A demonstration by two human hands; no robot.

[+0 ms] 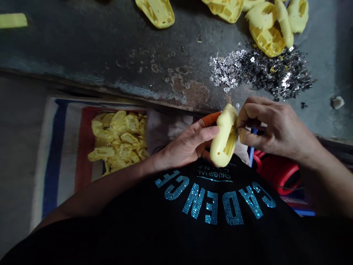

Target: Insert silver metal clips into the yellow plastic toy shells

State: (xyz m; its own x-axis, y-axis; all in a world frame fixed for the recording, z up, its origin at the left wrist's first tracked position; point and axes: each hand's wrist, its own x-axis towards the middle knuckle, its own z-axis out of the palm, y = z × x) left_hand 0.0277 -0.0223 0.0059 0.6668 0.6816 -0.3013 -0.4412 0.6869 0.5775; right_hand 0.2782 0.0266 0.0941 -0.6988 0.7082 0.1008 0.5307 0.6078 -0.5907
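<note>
My left hand point(190, 143) grips a pale yellow plastic shell point(224, 136) from the left, holding it upright just in front of my chest. My right hand point(271, 127) is pinched at the shell's open right side, thumb and fingers pressed together on a small metal piece that is too tiny to name. An orange-tipped object point(210, 118) pokes out behind my left fingers. A heap of small shiny metal clips point(261, 71) lies on the dark worktable point(110, 48) just beyond my right hand.
More yellow shells lie at the table's far edge point(268, 25), one apart at the top centre point(156, 11). A striped sack point(66, 147) at lower left holds several yellow shells point(120, 140). A red object point(275, 169) sits under my right wrist.
</note>
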